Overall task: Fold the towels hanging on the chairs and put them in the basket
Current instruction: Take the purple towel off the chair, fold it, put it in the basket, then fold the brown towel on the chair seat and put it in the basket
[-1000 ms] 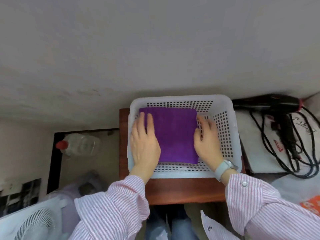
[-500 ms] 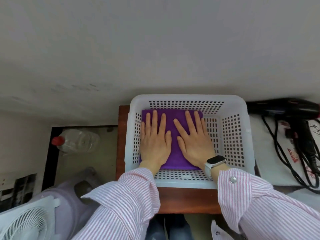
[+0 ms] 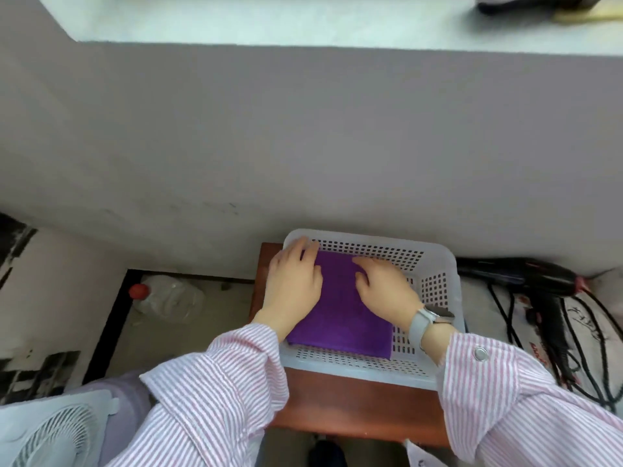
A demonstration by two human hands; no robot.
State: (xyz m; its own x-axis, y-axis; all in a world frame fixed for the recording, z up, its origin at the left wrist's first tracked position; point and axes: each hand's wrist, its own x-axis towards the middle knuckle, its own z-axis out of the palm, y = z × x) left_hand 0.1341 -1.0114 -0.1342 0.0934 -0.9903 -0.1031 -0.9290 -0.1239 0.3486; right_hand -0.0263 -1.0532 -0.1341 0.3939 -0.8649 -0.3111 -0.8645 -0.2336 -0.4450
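Note:
A folded purple towel (image 3: 340, 318) lies flat inside a white perforated plastic basket (image 3: 438, 264) that stands on a small reddish-brown table (image 3: 357, 402). My left hand (image 3: 293, 281) rests on the towel's left part, its fingertips reaching the basket's far left corner. My right hand (image 3: 384, 289), with a grey watch on the wrist, lies on the towel's right part with the fingers loosely bent. Neither hand grips the cloth. No chairs or other towels are in view.
A grey wall rises right behind the basket. A black hair dryer (image 3: 526, 276) with tangled cords lies to the right. On the floor at left are a clear bottle with a red cap (image 3: 165, 296) and a white fan (image 3: 50, 433).
My hands slid from flat in the towel's middle to its far part, the fingers now loosely bent. The view tilted up, showing more wall.

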